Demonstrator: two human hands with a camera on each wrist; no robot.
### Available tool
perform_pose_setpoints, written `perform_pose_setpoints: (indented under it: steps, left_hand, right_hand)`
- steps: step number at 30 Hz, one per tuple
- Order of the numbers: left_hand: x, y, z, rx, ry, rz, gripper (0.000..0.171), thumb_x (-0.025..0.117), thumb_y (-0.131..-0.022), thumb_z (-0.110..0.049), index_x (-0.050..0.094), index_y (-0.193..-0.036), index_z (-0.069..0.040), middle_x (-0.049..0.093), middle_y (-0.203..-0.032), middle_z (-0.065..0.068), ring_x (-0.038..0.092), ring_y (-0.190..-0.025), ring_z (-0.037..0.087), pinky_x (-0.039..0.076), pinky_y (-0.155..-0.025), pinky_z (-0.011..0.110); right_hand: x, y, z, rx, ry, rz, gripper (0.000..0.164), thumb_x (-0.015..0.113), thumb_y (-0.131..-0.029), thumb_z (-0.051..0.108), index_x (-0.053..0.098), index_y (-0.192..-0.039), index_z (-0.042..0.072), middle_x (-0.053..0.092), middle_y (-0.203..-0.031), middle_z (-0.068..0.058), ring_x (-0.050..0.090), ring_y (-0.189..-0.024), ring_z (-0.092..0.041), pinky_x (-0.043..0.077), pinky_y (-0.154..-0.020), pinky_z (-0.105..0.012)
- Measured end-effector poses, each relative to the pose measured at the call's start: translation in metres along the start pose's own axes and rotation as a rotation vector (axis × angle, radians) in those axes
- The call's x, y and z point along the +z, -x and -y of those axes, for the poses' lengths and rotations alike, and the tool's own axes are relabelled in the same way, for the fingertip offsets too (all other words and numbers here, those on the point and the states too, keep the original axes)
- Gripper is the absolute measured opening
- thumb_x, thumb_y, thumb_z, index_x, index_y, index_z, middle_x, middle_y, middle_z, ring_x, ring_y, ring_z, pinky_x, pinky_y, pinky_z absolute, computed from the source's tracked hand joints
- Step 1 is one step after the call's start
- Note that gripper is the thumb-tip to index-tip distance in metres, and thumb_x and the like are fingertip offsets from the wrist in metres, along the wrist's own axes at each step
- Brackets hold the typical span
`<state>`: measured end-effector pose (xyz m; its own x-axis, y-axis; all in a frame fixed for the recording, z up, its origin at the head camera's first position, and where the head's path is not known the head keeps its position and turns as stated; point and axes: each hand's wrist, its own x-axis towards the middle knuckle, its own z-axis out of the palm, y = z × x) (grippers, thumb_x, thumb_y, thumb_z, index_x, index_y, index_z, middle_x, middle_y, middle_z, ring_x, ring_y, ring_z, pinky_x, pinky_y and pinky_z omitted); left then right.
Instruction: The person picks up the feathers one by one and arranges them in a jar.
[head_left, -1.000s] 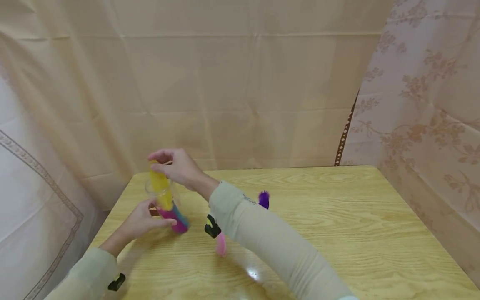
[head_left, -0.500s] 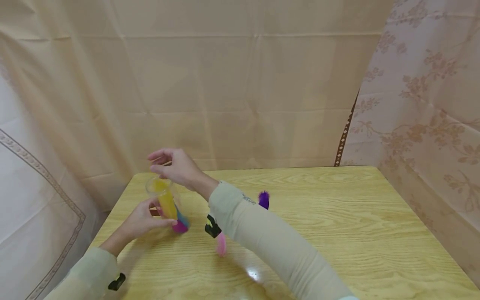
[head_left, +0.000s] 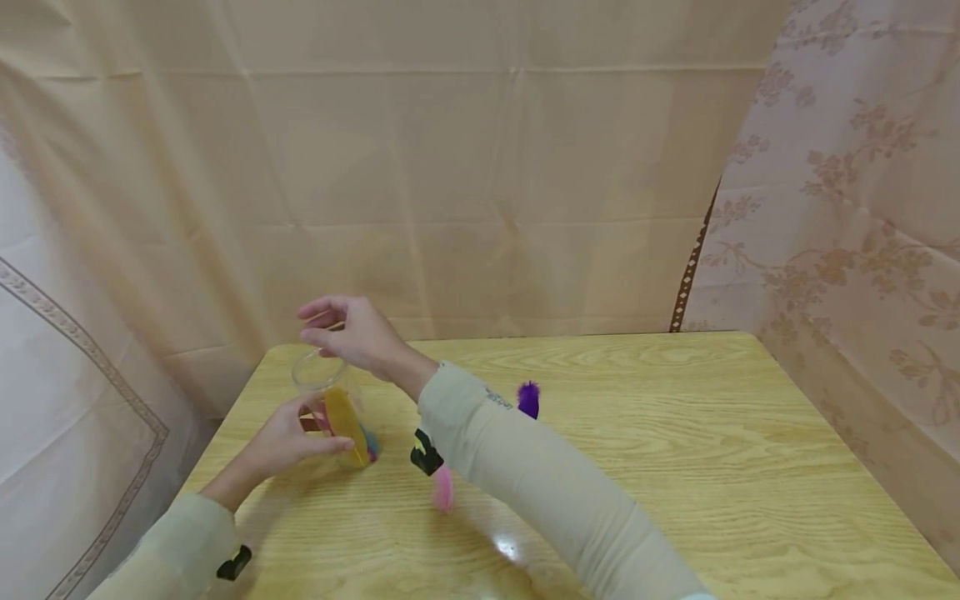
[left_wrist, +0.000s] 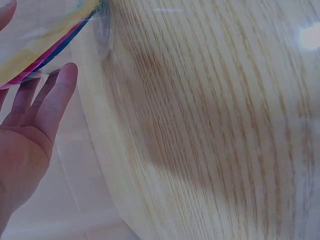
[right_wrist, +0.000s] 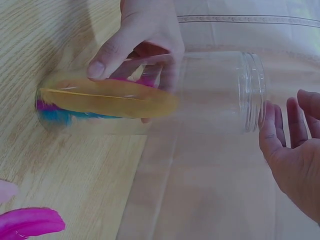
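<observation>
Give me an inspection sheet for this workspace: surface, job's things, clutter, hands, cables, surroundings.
Surface: wood-grain table, with a bright glare spot.
Job's things: clear jar containing a yellow feather, magenta feather and blue feather; pale pink feather, second magenta feather and purple feather outside it.
Clutter: nothing seen.
Hands: left hand grips the jar; right hand, holding nothing, is at its mouth, contact unclear.
Cables: nothing seen.
Surroundings: beige curtain behind; flower-patterned cloth at right, white cloth at left.
</observation>
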<state>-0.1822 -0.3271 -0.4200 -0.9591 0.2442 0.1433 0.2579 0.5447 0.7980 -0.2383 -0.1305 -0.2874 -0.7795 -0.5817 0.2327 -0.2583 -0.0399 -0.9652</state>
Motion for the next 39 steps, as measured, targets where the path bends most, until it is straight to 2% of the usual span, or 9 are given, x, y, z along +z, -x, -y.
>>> perform_pose_setpoints:
  steps: [2, 4, 12, 17, 23, 30, 32, 39]
  left_hand:
    - [-0.0003, 0.0001, -0.0005, -0.007, -0.008, 0.001, 0.063, 0.088, -0.081, -0.018, 0.057, -0.133, -0.003, 0.066, -0.101, 0.008, 0.060, -0.092, 0.024, 0.054, -0.085, 0.029]
    - [-0.0006, 0.0001, -0.0012, -0.013, -0.015, 0.000, 0.066, 0.088, -0.081, -0.019, 0.056, -0.135, -0.003, 0.066, -0.101, 0.008, 0.060, -0.092, 0.024, 0.054, -0.085, 0.028]
    - [-0.0003, -0.0029, -0.0001, -0.029, -0.029, 0.000, 0.069, 0.089, -0.080, -0.022, 0.055, -0.137, -0.003, 0.065, -0.100, 0.008, 0.061, -0.091, 0.024, 0.053, -0.086, 0.026]
    - [-0.0002, -0.0029, -0.0003, -0.030, -0.020, 0.004, 0.076, 0.089, -0.080, -0.022, 0.050, -0.142, 0.000, 0.063, -0.100, 0.009, 0.060, -0.091, 0.024, 0.053, -0.086, 0.025]
    - [-0.0008, -0.0009, 0.0025, -0.026, -0.024, -0.008, 0.084, 0.090, -0.079, -0.021, 0.045, -0.146, 0.004, 0.062, -0.098, 0.011, 0.061, -0.089, 0.022, 0.053, -0.086, 0.024]
    - [-0.0003, -0.0006, 0.0024, -0.020, -0.023, -0.007, 0.082, 0.090, -0.079, -0.021, 0.046, -0.145, 0.003, 0.062, -0.098, 0.010, 0.061, -0.089, 0.022, 0.053, -0.086, 0.025]
    - [-0.0003, -0.0009, 0.0023, -0.015, -0.026, -0.007, 0.082, 0.089, -0.079, -0.020, 0.047, -0.145, 0.003, 0.062, -0.099, 0.010, 0.062, -0.089, 0.022, 0.054, -0.086, 0.025]
    - [-0.0006, -0.0007, 0.0014, -0.004, -0.036, -0.007, 0.077, 0.089, -0.080, -0.020, 0.049, -0.143, 0.000, 0.064, -0.100, 0.009, 0.063, -0.089, 0.021, 0.054, -0.086, 0.025]
  right_hand:
    - [-0.0004, 0.0005, 0.0009, -0.006, -0.001, 0.003, 0.025, 0.072, -0.095, 0.005, 0.069, -0.119, 0.002, 0.071, -0.099, -0.002, 0.068, -0.091, -0.014, 0.059, -0.078, -0.027]
    - [-0.0010, 0.0008, 0.0016, -0.010, -0.002, 0.006, 0.025, 0.072, -0.094, 0.005, 0.069, -0.119, 0.002, 0.071, -0.099, -0.002, 0.065, -0.086, -0.007, 0.059, -0.078, -0.028]
    - [-0.0032, 0.0007, 0.0014, -0.004, -0.005, -0.003, 0.026, 0.073, -0.094, 0.007, 0.069, -0.119, 0.002, 0.072, -0.097, 0.000, 0.066, -0.085, -0.006, 0.058, -0.076, -0.025]
    - [-0.0037, 0.0009, 0.0003, 0.004, 0.006, -0.007, 0.026, 0.074, -0.093, 0.007, 0.069, -0.119, 0.003, 0.072, -0.099, -0.003, 0.067, -0.084, -0.009, 0.058, -0.074, -0.022]
    - [-0.0007, 0.0026, 0.0002, -0.016, 0.020, 0.012, 0.026, 0.073, -0.094, 0.009, 0.069, -0.120, 0.003, 0.072, -0.098, -0.001, 0.071, -0.092, -0.021, 0.057, -0.075, -0.022]
    - [-0.0012, 0.0036, -0.0006, -0.029, 0.038, 0.010, 0.026, 0.074, -0.094, 0.010, 0.069, -0.119, 0.003, 0.071, -0.097, 0.002, 0.071, -0.095, -0.025, 0.057, -0.075, -0.022]
    - [-0.0015, 0.0037, -0.0002, -0.030, 0.043, 0.010, 0.026, 0.074, -0.094, 0.011, 0.069, -0.119, 0.003, 0.071, -0.096, 0.002, 0.071, -0.093, -0.024, 0.057, -0.075, -0.022]
    - [-0.0018, 0.0044, 0.0021, -0.030, 0.057, 0.013, 0.025, 0.074, -0.094, 0.012, 0.070, -0.118, 0.003, 0.070, -0.094, 0.005, 0.066, -0.081, -0.005, 0.057, -0.075, -0.020]
